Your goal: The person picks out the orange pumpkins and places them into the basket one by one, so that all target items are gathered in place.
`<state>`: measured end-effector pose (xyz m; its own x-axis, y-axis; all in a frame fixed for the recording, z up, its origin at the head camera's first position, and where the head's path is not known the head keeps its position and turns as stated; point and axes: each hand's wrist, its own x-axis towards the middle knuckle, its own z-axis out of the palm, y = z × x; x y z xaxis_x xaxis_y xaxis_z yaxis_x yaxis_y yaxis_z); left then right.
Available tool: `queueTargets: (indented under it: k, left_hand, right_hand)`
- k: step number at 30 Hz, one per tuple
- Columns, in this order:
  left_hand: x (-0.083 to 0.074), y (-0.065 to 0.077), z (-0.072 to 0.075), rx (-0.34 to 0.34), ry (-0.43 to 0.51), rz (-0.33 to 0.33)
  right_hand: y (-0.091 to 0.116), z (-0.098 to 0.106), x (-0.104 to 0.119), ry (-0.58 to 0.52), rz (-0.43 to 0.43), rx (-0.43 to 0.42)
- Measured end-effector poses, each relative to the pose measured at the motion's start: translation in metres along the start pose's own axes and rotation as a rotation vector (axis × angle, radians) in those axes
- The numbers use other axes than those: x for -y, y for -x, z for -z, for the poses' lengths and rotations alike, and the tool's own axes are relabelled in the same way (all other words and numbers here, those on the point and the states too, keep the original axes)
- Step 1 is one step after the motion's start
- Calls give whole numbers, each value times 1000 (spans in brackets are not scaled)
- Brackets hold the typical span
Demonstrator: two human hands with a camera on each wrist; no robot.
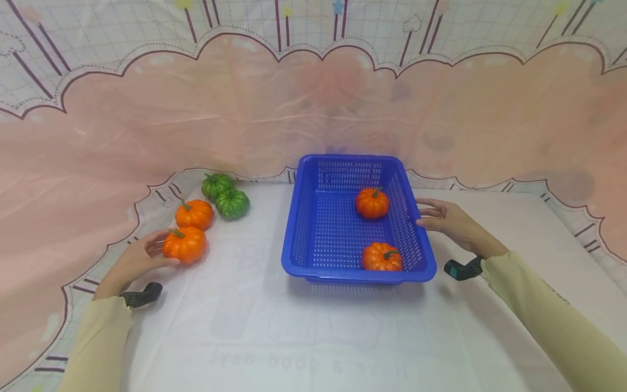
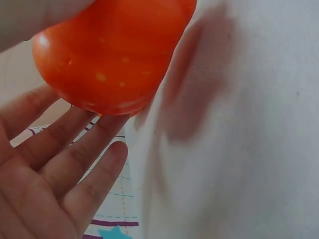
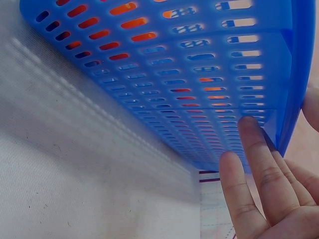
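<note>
At the left, my left hand point(image 1: 137, 260) has its thumb and fingers about the nearer orange pumpkin point(image 1: 185, 245). In the left wrist view, the fingers point(image 2: 75, 157) reach behind that pumpkin and the thumb crosses its other side. Just behind it sits another orange pumpkin point(image 1: 194, 214). My right hand point(image 1: 453, 222) holds the right side of a blue plastic basket point(image 1: 292, 228), thumb at the rim. The right wrist view shows fingers point(image 3: 266, 169) against the basket's slotted outer wall. Two more orange pumpkins lie inside, one toward the back point(image 1: 372, 204), one at the front point(image 1: 381, 257).
Two green pumpkins, one behind point(image 1: 215, 187) and one in front point(image 1: 232, 204), sit beyond the orange ones at the left. A white printed cloth point(image 1: 235, 326) covers the table. Behind it hangs a pink patterned cloth point(image 1: 245, 120). Each wrist wears a black device.
</note>
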<state>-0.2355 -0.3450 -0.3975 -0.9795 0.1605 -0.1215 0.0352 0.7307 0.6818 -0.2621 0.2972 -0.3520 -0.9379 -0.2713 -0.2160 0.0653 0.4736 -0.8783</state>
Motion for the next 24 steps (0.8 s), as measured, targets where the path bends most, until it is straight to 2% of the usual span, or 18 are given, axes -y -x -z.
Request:
queueTargets:
  k: [11, 24]
  left_hand:
    - [-14, 5, 6, -26, 5, -36]
    - [-36, 1, 11, -20, 16, -5]
  right_hand:
    - [0, -1, 0, 9, -2, -6]
    - [-1, 0, 1, 11, -5, 4]
